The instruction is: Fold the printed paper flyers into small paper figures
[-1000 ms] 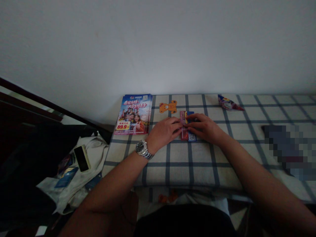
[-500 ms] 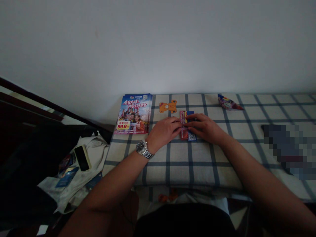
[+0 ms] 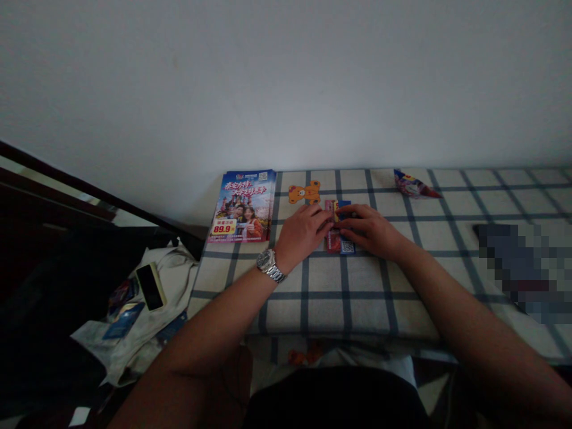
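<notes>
A small folded flyer (image 3: pixel 334 243), red on one side and blue with a QR code on the other, lies on the checked cloth before me. My left hand (image 3: pixel 300 233), its wrist in a metal watch (image 3: pixel 270 265), has its fingertips closed on the flyer's left part. From the right, my right hand (image 3: pixel 373 232) pinches and presses the same paper, fingers bent over its middle. The two hands' fingertips nearly meet there and cover part of the print. Left of them rests a stack of printed flyers (image 3: pixel 241 205), picture side up.
A teddy bear picture (image 3: pixel 304 192) is on the checked cloth (image 3: pixel 286 310) behind my left hand. Farther right stands a folded paper shape (image 3: pixel 414 186), with a dark pixelated item (image 3: pixel 513 262) nearer the right edge. A phone (image 3: pixel 151 287) lies on white bags (image 3: pixel 174 280) at lower left.
My left hand and wrist have shifted slightly right, the fingers drawing in along the folded flyer. My right hand stays nearly in place on the paper.
</notes>
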